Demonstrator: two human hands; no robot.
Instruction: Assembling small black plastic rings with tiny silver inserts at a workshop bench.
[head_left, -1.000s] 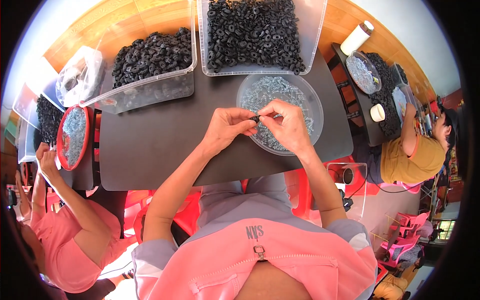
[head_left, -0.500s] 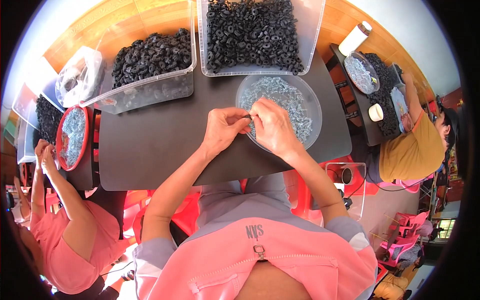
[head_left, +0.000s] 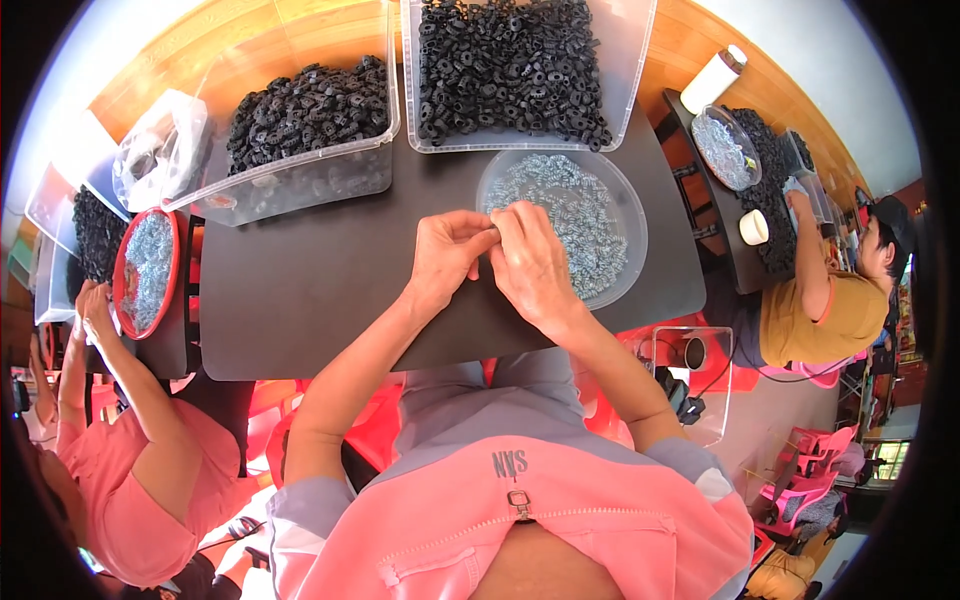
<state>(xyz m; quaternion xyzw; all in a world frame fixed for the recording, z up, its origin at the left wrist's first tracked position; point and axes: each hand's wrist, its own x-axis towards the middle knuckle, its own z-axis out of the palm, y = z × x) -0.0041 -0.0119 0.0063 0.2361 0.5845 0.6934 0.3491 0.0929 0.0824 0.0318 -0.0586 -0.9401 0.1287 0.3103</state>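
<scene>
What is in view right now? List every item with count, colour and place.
dark table: one, black, centre
round clear bowl: one, full of small silvery parts, on the table by the hands
clear tubs: two, filled with black ring-shaped parts, along the far edge of the table
plastic bag: one, clear, far left
red-rimmed bowl: one, holding silvery parts, on the left neighbour's table
co-worker in pink: one, lower left
co-worker in yellow: one, right, at a side table with black parts and a clear bowl
white roll: one, upper right
left hand: fingers pinched together with the right's; what they hold is hidden
right hand: at the bowl's near rim
</scene>
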